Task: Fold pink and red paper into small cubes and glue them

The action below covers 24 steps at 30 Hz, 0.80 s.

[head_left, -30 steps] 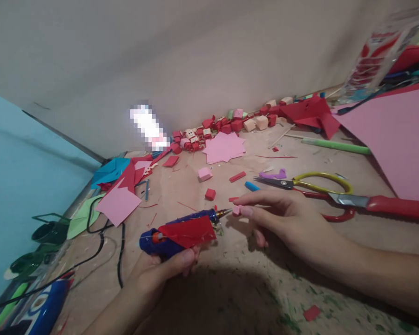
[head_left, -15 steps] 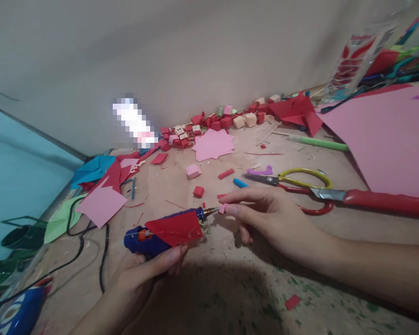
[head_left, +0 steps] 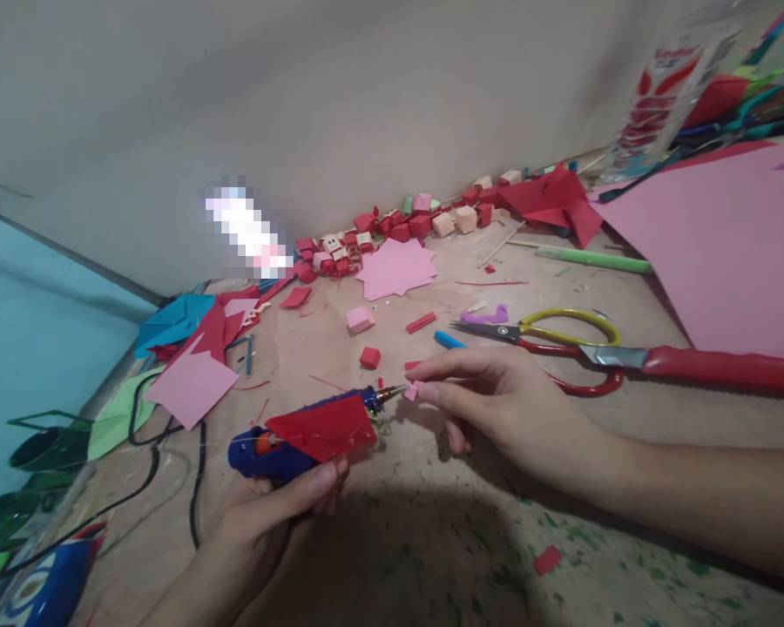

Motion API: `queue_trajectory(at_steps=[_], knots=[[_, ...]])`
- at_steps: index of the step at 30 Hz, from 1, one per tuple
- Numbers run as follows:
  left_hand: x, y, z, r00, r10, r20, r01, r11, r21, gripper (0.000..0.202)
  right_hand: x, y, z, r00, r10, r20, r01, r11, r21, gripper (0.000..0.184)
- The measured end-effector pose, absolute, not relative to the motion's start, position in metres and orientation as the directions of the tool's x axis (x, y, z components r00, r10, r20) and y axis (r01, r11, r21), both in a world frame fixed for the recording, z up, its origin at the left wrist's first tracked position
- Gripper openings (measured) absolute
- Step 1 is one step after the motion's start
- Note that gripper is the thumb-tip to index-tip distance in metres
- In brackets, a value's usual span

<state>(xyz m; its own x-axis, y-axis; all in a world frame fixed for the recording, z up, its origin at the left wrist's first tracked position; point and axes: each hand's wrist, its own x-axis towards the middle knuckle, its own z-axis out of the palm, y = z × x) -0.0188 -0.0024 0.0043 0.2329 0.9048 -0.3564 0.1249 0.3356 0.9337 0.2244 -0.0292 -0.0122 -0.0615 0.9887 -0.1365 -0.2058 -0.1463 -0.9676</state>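
My left hand grips a blue glue gun with a red paper piece stuck on its side. Its metal nozzle points right. My right hand pinches a tiny pink paper piece between thumb and forefinger, held right at the nozzle tip. Both hands hover low over the worn tabletop.
Scissors with yellow and red handles and a red-handled cutter lie right of my hand. Small red and pink paper cubes line the wall. Pink sheets, a star stack, scraps and a black cord lie around.
The view has shifted a little to the right and up. Both hands keep the same pose, nozzle against the pink piece.
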Motion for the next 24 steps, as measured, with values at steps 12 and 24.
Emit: queue_trajectory(at_steps=[12, 24], knots=[[-0.017, -0.006, 0.003, 0.258, 0.913, -0.315, 0.15, 0.284, 0.947, 0.026, 0.224, -0.028, -0.011, -0.056, 0.987, -0.148, -0.233, -0.157, -0.96, 0.02], [-0.008, -0.014, 0.008, 0.171, 0.928, -0.33, 0.122, 0.312, 0.942, 0.024, 0.223, -0.028, -0.01, -0.049, 0.984, -0.171, -0.274, -0.178, -0.945, 0.02]])
